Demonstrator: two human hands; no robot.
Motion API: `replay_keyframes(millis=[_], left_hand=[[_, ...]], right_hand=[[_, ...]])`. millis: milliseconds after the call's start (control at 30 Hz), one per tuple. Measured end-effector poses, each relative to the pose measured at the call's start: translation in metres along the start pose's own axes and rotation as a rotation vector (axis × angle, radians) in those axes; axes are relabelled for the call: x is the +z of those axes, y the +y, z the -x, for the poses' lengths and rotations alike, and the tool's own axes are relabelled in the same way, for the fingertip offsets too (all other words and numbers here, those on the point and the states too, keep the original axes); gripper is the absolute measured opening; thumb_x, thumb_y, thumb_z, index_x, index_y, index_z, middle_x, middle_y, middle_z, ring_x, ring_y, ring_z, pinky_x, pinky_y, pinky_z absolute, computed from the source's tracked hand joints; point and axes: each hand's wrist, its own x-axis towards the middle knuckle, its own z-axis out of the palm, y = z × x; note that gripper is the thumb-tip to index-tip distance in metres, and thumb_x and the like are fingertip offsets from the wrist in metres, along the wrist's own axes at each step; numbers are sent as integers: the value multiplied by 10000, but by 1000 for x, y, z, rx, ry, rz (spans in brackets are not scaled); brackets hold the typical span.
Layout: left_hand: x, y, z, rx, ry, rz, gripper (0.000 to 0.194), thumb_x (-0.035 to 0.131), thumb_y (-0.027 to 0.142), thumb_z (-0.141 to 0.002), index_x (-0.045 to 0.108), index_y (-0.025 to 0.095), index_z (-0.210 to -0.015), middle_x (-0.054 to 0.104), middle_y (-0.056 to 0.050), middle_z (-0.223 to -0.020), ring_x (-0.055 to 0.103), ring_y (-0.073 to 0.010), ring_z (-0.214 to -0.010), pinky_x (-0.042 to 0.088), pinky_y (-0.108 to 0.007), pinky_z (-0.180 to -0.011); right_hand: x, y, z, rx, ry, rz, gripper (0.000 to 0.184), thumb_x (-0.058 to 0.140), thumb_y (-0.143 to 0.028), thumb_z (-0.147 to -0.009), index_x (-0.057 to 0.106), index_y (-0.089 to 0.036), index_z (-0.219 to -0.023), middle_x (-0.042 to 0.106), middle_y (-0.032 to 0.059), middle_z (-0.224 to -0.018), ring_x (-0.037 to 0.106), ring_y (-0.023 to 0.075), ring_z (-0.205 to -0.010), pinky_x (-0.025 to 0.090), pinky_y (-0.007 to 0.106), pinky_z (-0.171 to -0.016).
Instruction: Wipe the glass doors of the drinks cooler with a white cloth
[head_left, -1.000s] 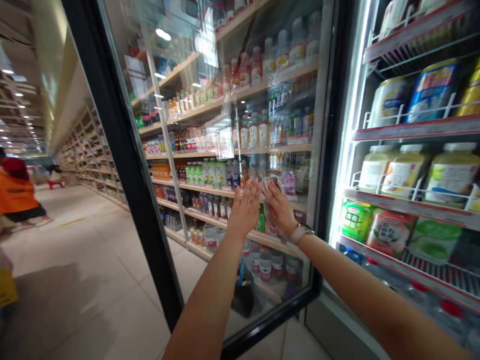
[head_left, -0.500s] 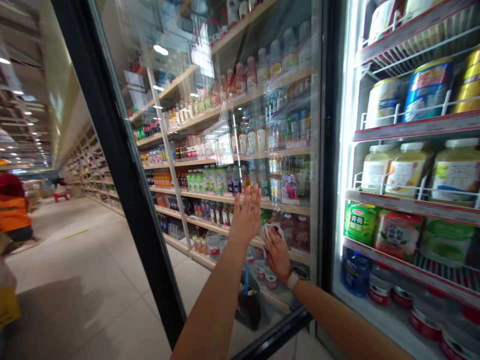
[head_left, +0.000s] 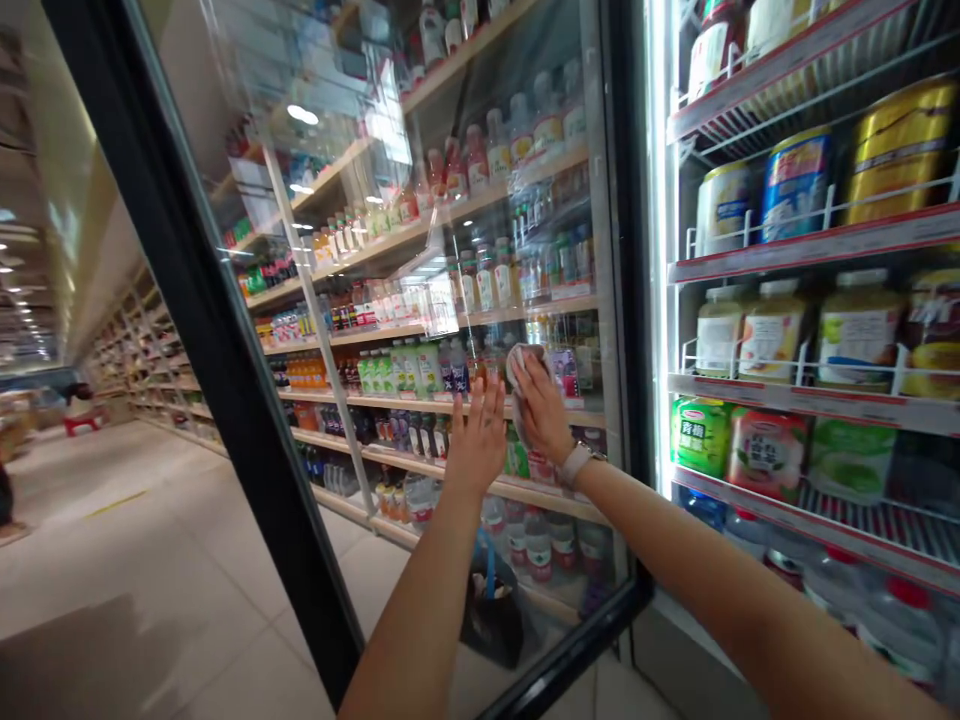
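Observation:
My left hand (head_left: 476, 437) lies flat against the glass pane of a black-framed refrigerator door (head_left: 405, 210), its fingers spread and holding nothing. Just to its right, my right hand (head_left: 540, 408) presses a crumpled grey-white cloth (head_left: 523, 385) to the same glass, with part of the cloth hidden under the fingers. A pale smartwatch (head_left: 577, 464) sits on my right wrist. Shelves of bottled drinks stand behind the glass.
To the right, an open cooler section (head_left: 810, 300) holds large jars, cans and bottles on wire-railed shelves. To the left, a tiled store aisle (head_left: 135, 560) runs past wall shelving (head_left: 157, 370). A distant person (head_left: 79, 400) stands near a red stool.
My right hand and cloth have dropped, then risen again on the glass. The view has swung so the door sits further left, and the orange-vested person has left the frame.

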Motion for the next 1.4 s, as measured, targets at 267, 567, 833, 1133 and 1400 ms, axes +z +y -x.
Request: replay_keyframes(millis=[267, 567, 833, 1133, 1400], left_hand=[[1, 3, 0, -2, 46, -11, 653, 372, 240, -976, 67, 113, -1539, 142, -111, -1598, 76, -272, -1503, 167, -571, -1227], [0, 3, 0, -4, 26, -7, 662, 375, 246, -977, 56, 104, -1538, 131, -105, -1602, 41, -266, -1506, 171, -560, -1228], [1, 1, -1, -4, -8, 18, 657, 365, 262, -981, 56, 108, -1540, 156, -112, -1602, 32, -257, -1510, 144, -565, -1228], [-13, -21, 25, 163, -76, -13, 707, 424, 376, -963, 113, 125, -1546, 179, -96, -1607, 95, -263, -1514, 122, -510, -1240], [-15, -36, 61, 171, 2, -83, 671, 375, 429, -984, 139, 164, -1552, 256, -89, -1588, 127, -253, -1512, -5, -499, -1236]], right_hand=[[29, -25, 140, 52, -69, 64, 669, 362, -113, -929, 206, -270, -1561, 384, 98, -1561, 334, 264, -1457, 398, 568, -1126], [16, -15, 118, 5, -113, 42, 622, 351, -114, -941, 280, -266, -1540, 400, 82, -1548, 288, 232, -1478, 380, 528, -1150], [5, 2, 7, 10, -32, 18, 611, 336, -133, -955, 260, -259, -1548, 321, 72, -1595, 244, 226, -1493, 290, 532, -1202], [20, -2, 30, -18, 99, 110, 611, 378, -118, -948, 286, -258, -1535, 402, 95, -1548, 326, 230, -1456, 400, 496, -1127], [21, -8, 33, 62, 79, 114, 657, 351, -78, -925, 253, -259, -1548, 384, 83, -1561, 317, 229, -1462, 381, 503, -1142]])
